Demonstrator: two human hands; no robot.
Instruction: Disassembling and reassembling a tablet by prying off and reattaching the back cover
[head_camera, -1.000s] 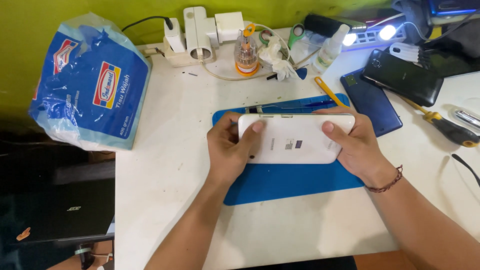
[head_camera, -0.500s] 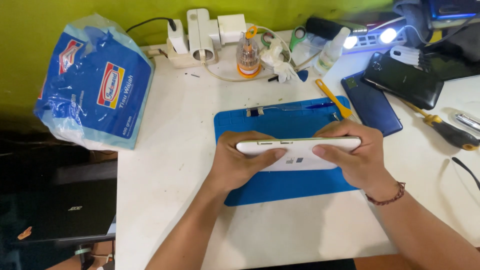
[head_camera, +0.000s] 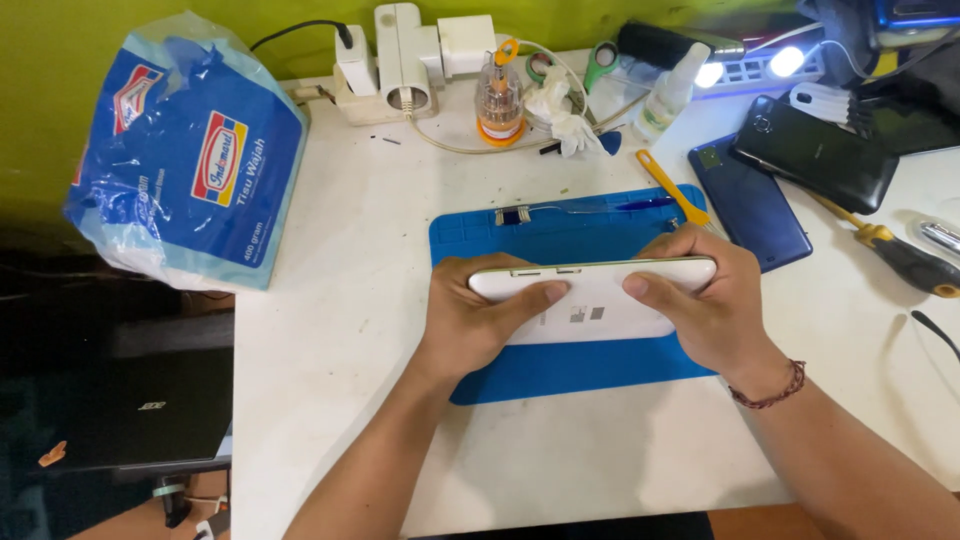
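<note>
Still both hands (head_camera: 590, 320) grip the tilted white tablet (head_camera: 595, 300).

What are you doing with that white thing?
A person grips a white tablet with both hands, the left hand and the right hand, tilted on edge over a blue work mat on the white table. Both thumbs press on its back. Two dark phones, a yellow-handled screwdriver and a blue plastic bag lie around it.
</note>
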